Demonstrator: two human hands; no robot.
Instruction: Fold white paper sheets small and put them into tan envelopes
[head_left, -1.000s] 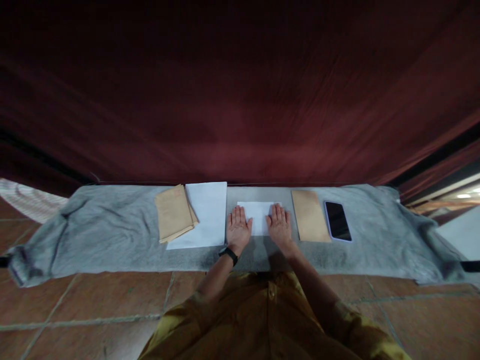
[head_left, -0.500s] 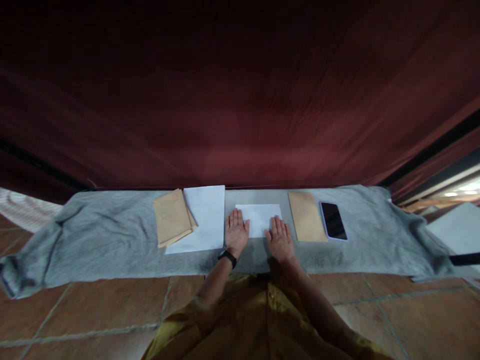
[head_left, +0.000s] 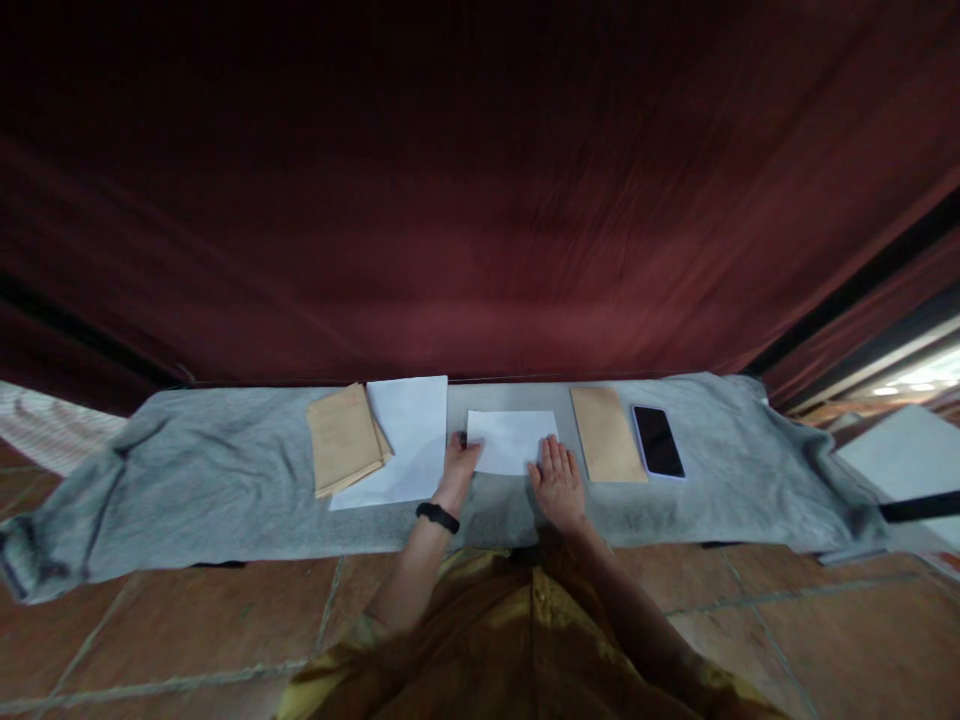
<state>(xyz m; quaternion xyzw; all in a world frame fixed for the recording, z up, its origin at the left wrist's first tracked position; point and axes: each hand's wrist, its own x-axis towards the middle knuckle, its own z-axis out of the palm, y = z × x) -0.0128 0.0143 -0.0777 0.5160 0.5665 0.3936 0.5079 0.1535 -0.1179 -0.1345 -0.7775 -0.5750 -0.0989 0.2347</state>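
A small white sheet of paper (head_left: 514, 440) lies crosswise on the grey cloth in front of me. At its left edge is my left hand (head_left: 459, 462), turned on its side, thumb on the paper and fingers curled, closed on that edge; the fingertips are partly hidden. Flat over the lower right corner rests my right hand (head_left: 559, 482), palm down with the fingers stretched out. Left of the sheet is a larger white sheet (head_left: 416, 440), partly covered by several brown envelopes (head_left: 343, 440). To the right lies a single brown envelope (head_left: 609, 435).
A phone (head_left: 658, 442) with a pale purple edge lies right of the single envelope. The rumpled grey cloth (head_left: 210, 470) covers the long, narrow surface. Behind it hangs a dark red curtain (head_left: 480, 250). Tiled floor (head_left: 225, 620) shows below the front edge.
My left hand has turned from lying flat to gripping the paper's left edge, and its wrist has shifted left. My right hand stays flat on the paper. The view has shifted slightly.
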